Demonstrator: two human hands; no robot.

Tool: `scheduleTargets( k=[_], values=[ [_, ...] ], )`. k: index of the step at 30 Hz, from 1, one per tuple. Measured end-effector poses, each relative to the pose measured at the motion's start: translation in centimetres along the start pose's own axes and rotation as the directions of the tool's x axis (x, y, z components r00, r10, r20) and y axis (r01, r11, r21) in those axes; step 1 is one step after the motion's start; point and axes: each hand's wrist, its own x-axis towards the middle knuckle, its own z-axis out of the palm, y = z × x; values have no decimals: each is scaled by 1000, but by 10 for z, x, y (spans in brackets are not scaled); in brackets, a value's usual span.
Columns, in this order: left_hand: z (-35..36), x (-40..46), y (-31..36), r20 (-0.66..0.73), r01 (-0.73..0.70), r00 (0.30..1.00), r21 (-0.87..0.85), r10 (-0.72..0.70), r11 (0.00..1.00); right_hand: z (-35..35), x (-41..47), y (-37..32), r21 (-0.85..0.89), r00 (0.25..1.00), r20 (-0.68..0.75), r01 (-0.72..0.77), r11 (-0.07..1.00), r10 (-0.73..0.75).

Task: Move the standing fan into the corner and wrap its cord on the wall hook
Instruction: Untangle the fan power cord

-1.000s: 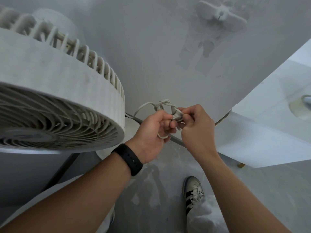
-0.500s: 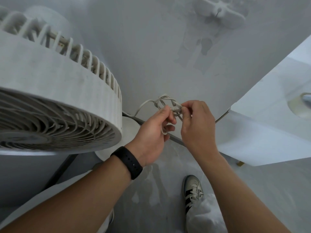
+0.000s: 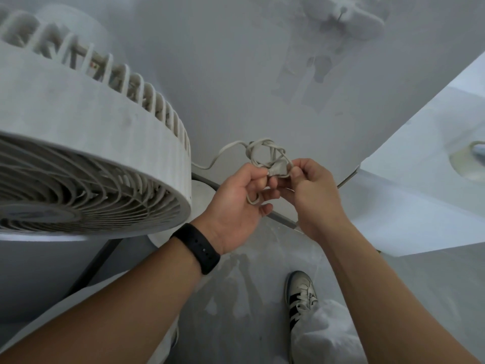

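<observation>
Both arms are bare, with no sleeves. The left wrist wears a black band [image 3: 196,247] that is smooth, with small holes in the strap. The left hand [image 3: 236,203] and right hand [image 3: 312,195] wear no rings or gloves. Down below is 1 grey shoe [image 3: 301,295] with black stripes and pale laces. The trouser leg [image 3: 325,334] above it is white and crumpled.

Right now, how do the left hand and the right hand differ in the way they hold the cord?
The left hand shows its palm side, with a cord loop hanging through its curled fingers; the right hand shows its back and pinches the bundle from the other side. The left wrist wears a black band; the right wrist is bare. Both grip the same tangled cord, below the wall hook.
</observation>
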Motion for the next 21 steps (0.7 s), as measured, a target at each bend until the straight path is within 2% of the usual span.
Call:
scheduleTargets(
  k=[4, 11, 15, 21],
  values=[
    [-1, 3, -7, -45, 23, 999, -12, -23, 1000, 1, 1, 3, -43, 1000, 6, -21, 999, 21],
    [-3, 4, -14, -56, 24, 998, -7, -24, 1000, -2, 5, 5, -137, 994, -52, -100, 986, 94],
    [-4, 4, -15, -37, 9, 999, 12, -8, 1000, -6, 7, 4, -128, 987, -78, -146, 981, 137],
    [-5, -1, -8, -3, -23, 1000, -55, 23, 998, -12, 9, -4, 64, 961, 99, -267, 962, 260]
  ],
)
